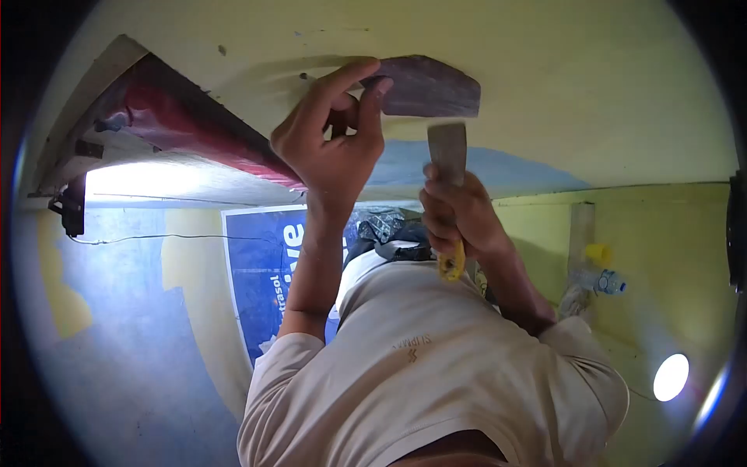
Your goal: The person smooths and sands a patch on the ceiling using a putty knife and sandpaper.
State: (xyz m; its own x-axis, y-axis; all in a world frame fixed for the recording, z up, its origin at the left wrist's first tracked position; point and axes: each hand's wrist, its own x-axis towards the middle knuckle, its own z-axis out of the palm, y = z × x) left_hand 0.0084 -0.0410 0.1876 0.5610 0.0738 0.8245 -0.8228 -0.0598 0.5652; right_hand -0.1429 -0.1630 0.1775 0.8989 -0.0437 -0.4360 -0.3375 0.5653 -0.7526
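My left hand (334,140) is closed, pinching the left end of a flat dark plate (432,87) between thumb and fingers. The plate lies close to a pale yellow wall surface (560,93); whether it touches is unclear. Just below the plate, my right hand (459,210) is wrapped round a scraper (447,152) with a broad grey blade and a yellow handle end. The blade points up toward the plate's lower edge, with a small gap between them.
A recessed opening with red material (187,117) is at the upper left. Beyond are a blue poster (257,272), a dark bundle (389,233), a post (581,233) with a plastic bottle (609,282) beside it, and a bright round lamp (671,377) at the lower right.
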